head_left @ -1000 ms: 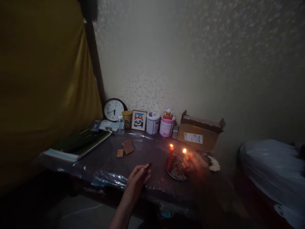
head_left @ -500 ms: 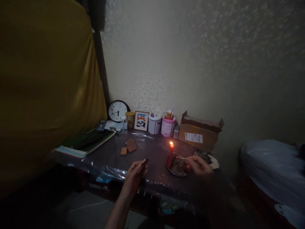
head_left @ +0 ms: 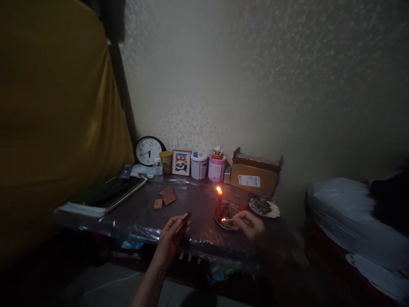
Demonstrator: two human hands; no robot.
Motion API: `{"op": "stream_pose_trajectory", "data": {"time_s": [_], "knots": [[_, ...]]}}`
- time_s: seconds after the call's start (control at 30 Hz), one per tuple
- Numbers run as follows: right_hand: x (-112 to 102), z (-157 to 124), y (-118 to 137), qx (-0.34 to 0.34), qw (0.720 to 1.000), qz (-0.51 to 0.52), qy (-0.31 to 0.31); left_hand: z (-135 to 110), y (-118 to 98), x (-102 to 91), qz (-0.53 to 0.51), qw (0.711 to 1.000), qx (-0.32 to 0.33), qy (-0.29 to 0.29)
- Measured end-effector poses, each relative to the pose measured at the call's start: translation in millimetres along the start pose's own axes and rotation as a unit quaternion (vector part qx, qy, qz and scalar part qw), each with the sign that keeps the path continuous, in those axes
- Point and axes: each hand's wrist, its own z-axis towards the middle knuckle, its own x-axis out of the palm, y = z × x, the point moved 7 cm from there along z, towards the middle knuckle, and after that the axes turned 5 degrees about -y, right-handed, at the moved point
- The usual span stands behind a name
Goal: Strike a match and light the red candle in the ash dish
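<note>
My left hand (head_left: pixel 171 238) is closed on a small brown matchbox (head_left: pixel 185 216), held over the near edge of the dark table (head_left: pixel 191 204). My right hand (head_left: pixel 249 224) pinches a thin matchstick (head_left: pixel 227 220) whose glowing tip lies over a round metal plate (head_left: pixel 225 212) of spent matches. A red candle (head_left: pixel 219 199) burns upright on that plate. Behind my right hand sits a second dish (head_left: pixel 259 206) with a pile of unused matches fanning out to its right.
Two more matchboxes (head_left: pixel 165 197) lie mid-table. Along the wall stand a clock (head_left: pixel 147 150), a framed picture (head_left: pixel 181 162), tins (head_left: pixel 207 167) and a cardboard box (head_left: pixel 254 173). Books (head_left: pixel 104 197) sit at the left, a yellow curtain (head_left: pixel 57 106) beyond, a plastic-covered bundle (head_left: pixel 345 213) at the right.
The flame on the match in my right hand has gone out. That hand dropped from beside the candle flame down to the plate. My left hand kept hold of the matchbox.
</note>
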Motion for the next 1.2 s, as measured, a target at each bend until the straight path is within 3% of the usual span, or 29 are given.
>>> {"op": "stream_pose_trajectory", "data": {"time_s": [0.1, 0.23, 0.43, 0.5, 0.63, 0.73, 0.8, 0.9, 0.97, 1.03, 1.13, 1.2], "knots": [[-1, -1, -10, 0.020, 0.999, 0.024, -0.007, -2, -2, 0.5, 0.007, 1.000, 0.004, 0.000], [-21, 0, -18, 0.043, 0.995, 0.066, -0.056, -4, -2, -1.1, 0.017, 1.000, 0.001, -0.001], [-51, 1, -1, 0.034, 0.990, 0.106, -0.086, -3, 1, 0.5, 0.021, 1.000, 0.001, 0.012], [-44, -4, 9, 0.015, 0.994, 0.090, -0.054, -3, 1, 0.7, 0.023, 1.000, 0.000, 0.011], [-17, -16, 22, -0.034, 0.997, -0.054, 0.052, -3, 2, 0.4, 0.023, 1.000, -0.001, 0.010], [-21, -17, 25, -0.029, 0.998, -0.042, 0.028, -4, 2, 0.5, 0.032, 0.999, 0.000, 0.017], [-23, -17, 24, -0.019, 0.999, -0.017, 0.048, -4, 2, -0.1, 0.035, 0.999, -0.001, 0.015], [-22, -18, 23, -0.016, 0.993, -0.069, 0.092, -3, 3, -0.7, 0.032, 0.999, -0.001, 0.006], [-26, -18, 24, -0.011, 0.992, -0.108, 0.066, -3, 3, -0.3, 0.033, 0.999, -0.002, 0.006], [-29, -19, 28, -0.005, 0.996, -0.076, 0.043, -4, 4, 0.1, 0.039, 0.999, -0.003, 0.010], [-25, -21, 28, -0.007, 0.997, -0.035, 0.063, -4, 5, -0.3, 0.044, 0.999, -0.007, 0.014], [-23, -20, 19, -0.010, 0.994, -0.085, 0.069, -4, 6, -0.6, 0.046, 0.999, -0.010, 0.015]]}}
